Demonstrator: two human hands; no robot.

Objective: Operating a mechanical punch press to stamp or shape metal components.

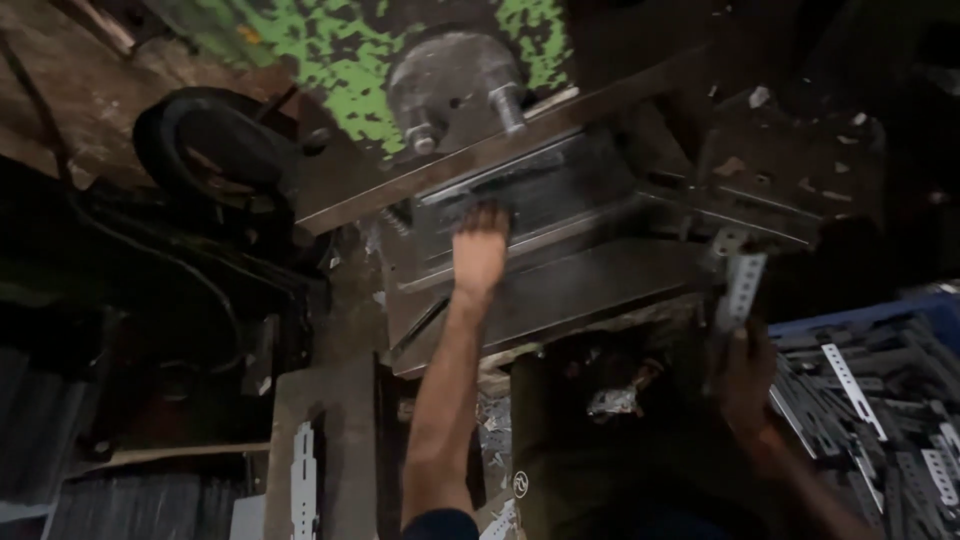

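Dim press bed (560, 290) — left fingers (485, 215) flat inside (empty), right fingers (740, 345) around perforated strip (742, 290).

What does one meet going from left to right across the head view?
Black wheel → perforated strip on the bench → left hand on the press die → right hand holding a perforated strip → blue bin of strips.

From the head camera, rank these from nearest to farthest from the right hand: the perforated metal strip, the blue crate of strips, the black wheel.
Measured from the right hand:
1. Perforated metal strip: held in that hand, sticking up above it.
2. Blue crate of strips: just to its right, at the frame's right edge.
3. Black wheel: far across at upper left, beyond the left hand on the press die.
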